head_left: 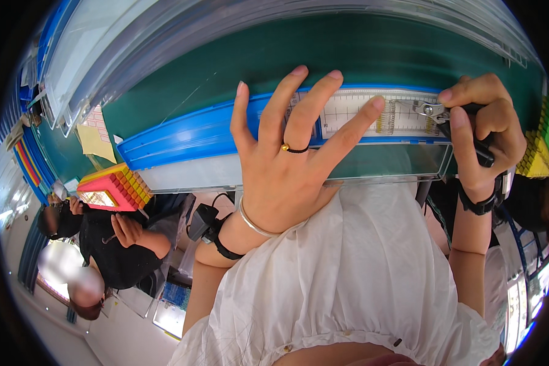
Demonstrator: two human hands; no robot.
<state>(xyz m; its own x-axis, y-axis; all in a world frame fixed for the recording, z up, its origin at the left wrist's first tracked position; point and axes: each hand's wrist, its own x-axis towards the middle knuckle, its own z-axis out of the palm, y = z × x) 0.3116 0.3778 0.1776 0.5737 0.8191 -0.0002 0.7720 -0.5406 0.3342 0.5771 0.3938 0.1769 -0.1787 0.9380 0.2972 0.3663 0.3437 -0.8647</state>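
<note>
Long clear plastic tray with blue edging (pixel 213 131) lies across the green table (pixel 360 55), running from about nine o'clock to three o'clock in the head view, its right part carrying a white gridded sheet (pixel 348 116) with small yellowish coiled parts (pixel 385 117) on it. The left hand (pixel 287 165), at the picture's centre, is spread wide open, fingers splayed flat on the tray and sheet, gripping nothing. At two o'clock the right hand (pixel 485 134) is closed around black-handled metal pliers (pixel 445 116), whose tip touches the sheet's right end beside the coils. I judge the work mid-way: some coils are set, how many remain cannot be told.
</note>
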